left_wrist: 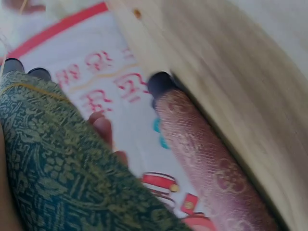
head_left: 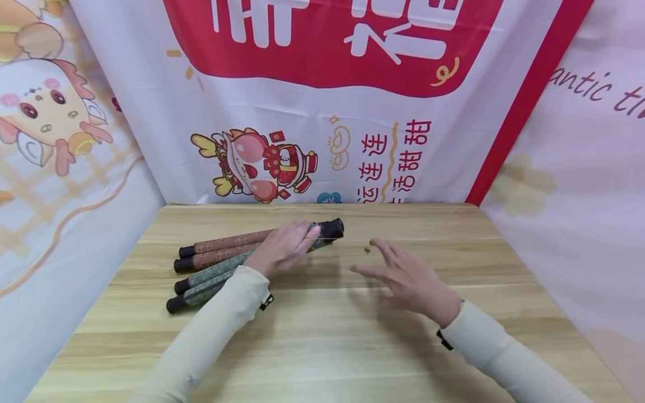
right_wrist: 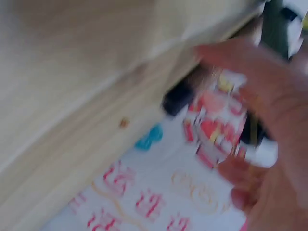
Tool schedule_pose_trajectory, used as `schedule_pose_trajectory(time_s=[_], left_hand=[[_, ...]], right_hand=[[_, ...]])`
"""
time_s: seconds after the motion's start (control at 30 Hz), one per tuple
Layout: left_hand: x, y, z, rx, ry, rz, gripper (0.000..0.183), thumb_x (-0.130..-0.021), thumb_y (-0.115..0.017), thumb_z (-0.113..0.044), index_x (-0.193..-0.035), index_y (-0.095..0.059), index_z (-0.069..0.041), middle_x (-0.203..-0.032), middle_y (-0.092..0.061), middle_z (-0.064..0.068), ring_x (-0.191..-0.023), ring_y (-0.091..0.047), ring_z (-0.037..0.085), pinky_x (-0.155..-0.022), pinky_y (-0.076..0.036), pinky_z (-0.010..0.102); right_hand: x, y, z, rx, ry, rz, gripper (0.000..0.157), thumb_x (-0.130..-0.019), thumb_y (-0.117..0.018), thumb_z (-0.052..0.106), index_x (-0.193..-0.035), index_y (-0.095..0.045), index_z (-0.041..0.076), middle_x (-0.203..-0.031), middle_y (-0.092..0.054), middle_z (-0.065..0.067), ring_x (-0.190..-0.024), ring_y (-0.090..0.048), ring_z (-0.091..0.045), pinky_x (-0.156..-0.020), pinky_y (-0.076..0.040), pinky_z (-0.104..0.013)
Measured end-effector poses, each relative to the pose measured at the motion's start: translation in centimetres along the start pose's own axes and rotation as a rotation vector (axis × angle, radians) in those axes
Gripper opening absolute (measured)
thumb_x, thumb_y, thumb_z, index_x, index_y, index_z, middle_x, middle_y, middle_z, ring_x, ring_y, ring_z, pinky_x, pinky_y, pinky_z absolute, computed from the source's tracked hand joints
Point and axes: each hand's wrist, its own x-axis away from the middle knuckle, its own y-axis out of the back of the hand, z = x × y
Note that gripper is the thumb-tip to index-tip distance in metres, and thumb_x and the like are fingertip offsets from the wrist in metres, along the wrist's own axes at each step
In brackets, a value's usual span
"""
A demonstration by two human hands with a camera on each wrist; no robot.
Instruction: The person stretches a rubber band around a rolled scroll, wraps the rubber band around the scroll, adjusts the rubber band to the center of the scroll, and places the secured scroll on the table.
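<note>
Two green brocade scrolls (head_left: pixel 216 272) with black end knobs slant across the table, my left hand (head_left: pixel 283 247) gripping them near their far right end. A thin yellow cord (left_wrist: pixel 41 90) crosses the green cloth close to the knobs in the left wrist view. Two reddish-brown scrolls (head_left: pixel 221 244) lie just behind the green pair, partly covered by my left hand. To the right of the knobs, my right hand (head_left: pixel 410 280) hovers over the table with thumb and fingers spread apart; it is blurred in the right wrist view.
A small brown spot or bit (head_left: pixel 367 250) shows on the wooden table (head_left: pixel 322 341) by my right fingertips. Behind the table's back edge hangs a red and white printed banner (head_left: pixel 322 106). Printed cloth walls (head_left: pixel 60 212) stand at both sides.
</note>
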Motion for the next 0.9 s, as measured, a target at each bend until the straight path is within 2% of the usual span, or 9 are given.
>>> schedule_pose_trajectory(time_s=[0.13, 0.17, 0.3, 0.4, 0.6, 0.67, 0.77, 0.83, 0.9], left_hand=[[3.1, 0.6, -1.7, 0.042, -0.093, 0.067, 0.060, -0.116, -0.024, -0.042, -0.145, -0.058, -0.002, -0.140, -0.067, 0.018, -0.135, -0.062, 0.035, -0.117, -0.047, 0.052], [3.8, 0.7, -2.2, 0.067, -0.112, 0.085, 0.058, -0.116, -0.024, -0.040, -0.139, -0.062, -0.004, -0.132, -0.070, 0.017, -0.127, -0.066, 0.034, -0.112, -0.051, 0.051], [6.1, 1.3, -4.2, 0.161, -0.181, 0.134, 0.054, -0.116, -0.025, -0.034, -0.146, -0.060, -0.006, -0.142, -0.067, 0.012, -0.134, -0.064, 0.028, -0.115, -0.050, 0.048], [6.9, 1.5, -5.3, 0.220, -0.232, 0.136, 0.052, -0.115, -0.027, -0.033, -0.152, -0.056, -0.010, -0.149, -0.064, 0.005, -0.137, -0.061, 0.020, -0.117, -0.049, 0.045], [6.9, 2.0, -6.2, 0.263, -0.284, 0.092, 0.048, -0.115, -0.027, -0.029, -0.144, -0.062, -0.013, -0.133, -0.071, 0.001, -0.122, -0.067, 0.013, -0.108, -0.055, 0.040], [6.7, 2.0, -6.1, 0.252, -0.292, 0.063, 0.047, -0.115, -0.027, -0.027, -0.140, -0.063, -0.010, -0.127, -0.072, 0.004, -0.117, -0.068, 0.015, -0.105, -0.056, 0.040], [6.4, 2.0, -6.0, 0.229, -0.280, 0.023, 0.047, -0.114, -0.029, -0.024, -0.142, -0.061, -0.004, -0.132, -0.071, 0.011, -0.123, -0.067, 0.020, -0.109, -0.055, 0.043], [6.2, 1.8, -5.9, 0.219, -0.249, 0.020, 0.049, -0.114, -0.030, -0.026, -0.147, -0.057, -0.002, -0.140, -0.067, 0.014, -0.130, -0.065, 0.023, -0.112, -0.052, 0.046], [6.0, 1.5, -5.7, 0.194, -0.215, 0.017, 0.052, -0.115, -0.030, -0.029, -0.152, -0.052, -0.001, -0.147, -0.063, 0.015, -0.134, -0.062, 0.025, -0.115, -0.050, 0.047]], right_hand=[[-0.1, 0.7, -1.2, -0.095, 0.088, -0.123, 0.067, -0.080, -0.084, 0.057, -0.142, -0.064, 0.045, -0.152, -0.042, -0.022, -0.122, -0.059, -0.037, -0.100, -0.057, -0.050], [-0.2, 1.0, -1.3, -0.135, 0.110, -0.141, 0.060, -0.080, -0.084, 0.057, -0.138, -0.069, 0.044, -0.152, -0.043, -0.021, -0.123, -0.058, -0.036, -0.102, -0.056, -0.050], [-0.6, 1.5, -0.8, -0.350, 0.181, -0.190, 0.040, -0.080, -0.085, 0.052, -0.114, -0.084, 0.030, -0.152, -0.047, -0.017, -0.128, -0.057, -0.031, -0.107, -0.053, -0.051], [-0.9, 1.2, 0.2, -0.577, 0.231, -0.212, 0.045, -0.081, -0.087, 0.044, -0.114, -0.081, 0.013, -0.149, -0.048, -0.012, -0.129, -0.058, -0.024, -0.106, -0.056, -0.043], [-1.6, 0.2, 2.0, -0.976, 0.355, -0.331, 0.042, -0.084, -0.082, 0.016, -0.125, -0.075, 0.017, -0.141, -0.063, -0.006, -0.127, -0.064, -0.017, -0.105, -0.057, -0.035], [-1.7, -0.3, 2.2, -1.173, 0.325, -0.363, 0.045, -0.083, -0.074, 0.001, -0.127, -0.074, 0.010, -0.138, -0.068, -0.006, -0.127, -0.065, -0.015, -0.108, -0.056, -0.036], [-1.5, -0.8, 2.4, -1.535, 0.173, -0.375, 0.051, -0.086, -0.056, -0.012, -0.128, -0.075, 0.010, -0.133, -0.072, 0.000, -0.125, -0.066, -0.012, -0.104, -0.058, -0.034], [-1.5, -0.6, 2.5, -1.757, 0.036, -0.343, 0.045, -0.097, -0.044, -0.006, -0.125, -0.075, 0.012, -0.124, -0.076, 0.001, -0.112, -0.072, -0.011, -0.090, -0.062, -0.030], [-1.8, 0.0, 2.7, -1.876, -0.144, -0.268, 0.039, -0.109, -0.037, 0.014, -0.123, -0.073, 0.016, -0.111, -0.078, 0.002, -0.093, -0.076, -0.011, -0.071, -0.063, -0.027]])
